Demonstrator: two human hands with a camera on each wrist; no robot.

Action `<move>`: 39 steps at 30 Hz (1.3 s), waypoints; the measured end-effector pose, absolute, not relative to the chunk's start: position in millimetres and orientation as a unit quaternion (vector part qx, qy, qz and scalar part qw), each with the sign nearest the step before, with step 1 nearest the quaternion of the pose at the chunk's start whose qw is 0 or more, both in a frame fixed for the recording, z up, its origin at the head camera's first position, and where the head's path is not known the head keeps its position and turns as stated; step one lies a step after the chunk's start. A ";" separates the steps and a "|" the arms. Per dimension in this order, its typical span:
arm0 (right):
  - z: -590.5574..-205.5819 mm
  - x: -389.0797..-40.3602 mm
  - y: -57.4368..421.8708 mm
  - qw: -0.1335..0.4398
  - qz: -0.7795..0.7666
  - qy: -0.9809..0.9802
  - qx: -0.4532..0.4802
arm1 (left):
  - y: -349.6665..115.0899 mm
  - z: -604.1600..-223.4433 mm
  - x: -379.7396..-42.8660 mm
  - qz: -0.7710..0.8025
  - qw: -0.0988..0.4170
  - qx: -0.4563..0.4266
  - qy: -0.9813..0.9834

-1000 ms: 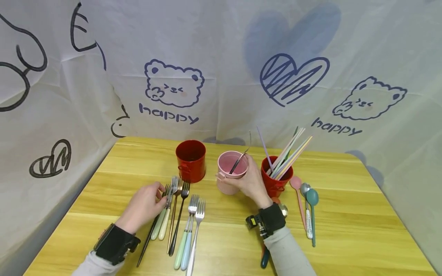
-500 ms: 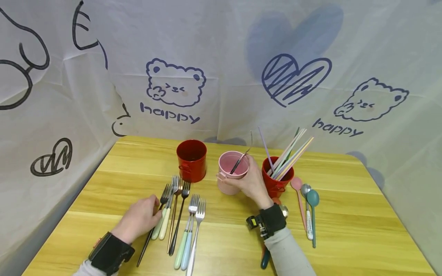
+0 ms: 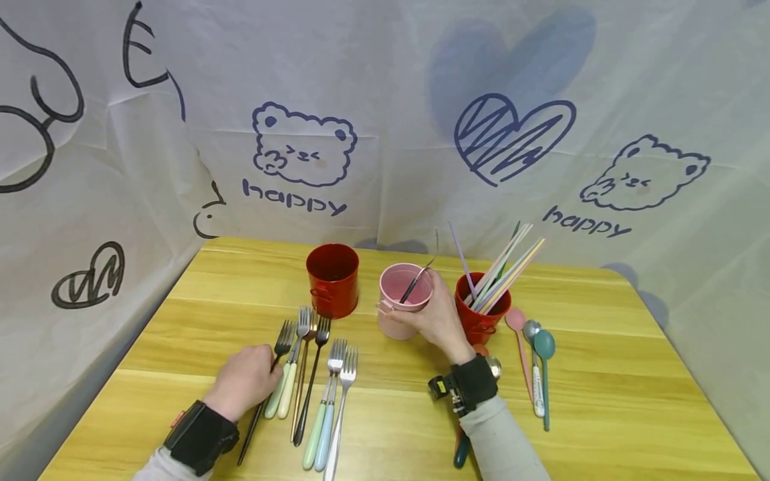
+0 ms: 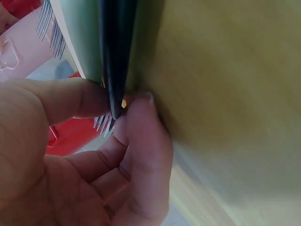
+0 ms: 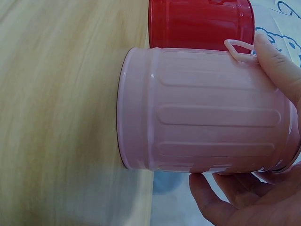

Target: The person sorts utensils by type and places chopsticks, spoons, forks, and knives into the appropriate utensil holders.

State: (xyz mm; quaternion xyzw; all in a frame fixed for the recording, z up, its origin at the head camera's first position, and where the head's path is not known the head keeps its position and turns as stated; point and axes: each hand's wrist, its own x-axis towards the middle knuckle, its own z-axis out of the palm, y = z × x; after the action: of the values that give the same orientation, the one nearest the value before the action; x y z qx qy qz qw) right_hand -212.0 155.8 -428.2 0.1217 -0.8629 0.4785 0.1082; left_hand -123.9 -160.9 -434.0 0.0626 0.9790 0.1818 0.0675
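My left hand (image 3: 243, 381) pinches the leftmost black fork (image 3: 284, 339) between thumb and fingers, below its tines. The left wrist view shows the fork's dark handle (image 4: 115, 56) running between thumb and fingertips. Right beside it lie forks with pale green (image 3: 273, 401) and cream handles, then copper and black ones. My right hand (image 3: 436, 317) grips a pink bucket (image 3: 394, 327) around its side near the rim. A utensil with a dark handle (image 3: 411, 290) leans inside that bucket; its upper end is too thin to identify. In the right wrist view the pink bucket (image 5: 207, 113) stands on the table.
A red bucket (image 3: 333, 287) stands left of the pink one. Another red bucket (image 3: 481, 331), full of pastel straws (image 3: 502, 274), is close to the right hand. Pink, metal and teal spoons (image 3: 544, 344) lie farther right. Other utensils are partly hidden under the right wrist.
My left hand has moved from the fork heads down and left to the leftmost black fork and now pinches it. My right hand and the pink bucket have stayed still.
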 end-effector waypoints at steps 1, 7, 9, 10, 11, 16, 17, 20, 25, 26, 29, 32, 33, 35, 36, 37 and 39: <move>-428.3 -211.9 155.9 0.108 0.480 -0.862 0.121 | -160.7 -433.7 -124.1 0.180 0.069 0.062 0.979; -428.5 -212.3 156.1 0.110 0.487 -0.858 0.121 | -162.5 -431.9 -125.5 0.181 0.075 0.061 0.979; -428.7 -212.9 156.3 0.112 0.488 -0.857 0.124 | -163.8 -431.0 -126.0 0.184 0.075 0.060 0.978; -428.7 -213.0 156.0 0.112 0.489 -0.856 0.124 | -164.5 -430.5 -125.9 0.186 0.076 0.060 0.978; -428.7 -213.2 155.8 0.112 0.489 -0.856 0.124 | -164.9 -429.9 -126.4 0.190 0.078 0.058 0.977; -428.0 -212.5 155.5 0.111 0.488 -0.857 0.124 | -166.3 -426.5 -127.5 0.210 0.086 0.050 0.973; -428.0 -212.4 155.3 0.111 0.488 -0.857 0.123 | -166.7 -425.6 -127.7 0.214 0.088 0.048 0.972; -428.2 -211.8 154.9 0.111 0.485 -0.859 0.121 | -168.7 -422.4 -127.4 0.224 0.085 0.047 0.970; -428.4 -211.5 155.2 0.111 0.486 -0.859 0.117 | -171.6 -415.9 -128.0 0.228 0.051 0.065 0.970; -428.6 -211.7 155.4 0.109 0.486 -0.859 0.117 | -171.9 -414.4 -128.4 0.228 0.042 0.069 0.970; -429.0 -212.3 155.7 0.105 0.485 -0.861 0.115 | -173.0 -409.9 -129.9 0.228 0.024 0.078 0.970; -429.0 -212.3 155.5 0.103 0.486 -0.861 0.113 | -173.9 -405.4 -131.3 0.231 0.008 0.081 0.970; -429.0 -212.2 155.3 0.104 0.487 -0.860 0.113 | -174.0 -403.8 -131.8 0.232 0.003 0.081 0.969; -429.2 -212.2 155.4 0.105 0.487 -0.859 0.116 | -173.8 -400.5 -132.9 0.234 -0.012 0.085 0.968; -429.2 -212.2 155.3 0.106 0.487 -0.859 0.118 | -173.6 -398.8 -133.6 0.233 -0.023 0.089 0.968; -429.2 -212.2 155.2 0.107 0.487 -0.859 0.119 | -173.2 -397.0 -134.2 0.233 -0.032 0.093 0.968; -429.5 -212.5 155.3 0.108 0.485 -0.859 0.121 | -172.0 -393.2 -135.7 0.230 -0.055 0.102 0.966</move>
State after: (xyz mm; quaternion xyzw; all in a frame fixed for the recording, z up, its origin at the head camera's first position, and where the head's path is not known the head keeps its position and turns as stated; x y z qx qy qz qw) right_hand -212.5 155.3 -429.5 0.1209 -0.8592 0.4852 0.1083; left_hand -135.7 -172.0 -393.2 0.1017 0.9663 0.2301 -0.0550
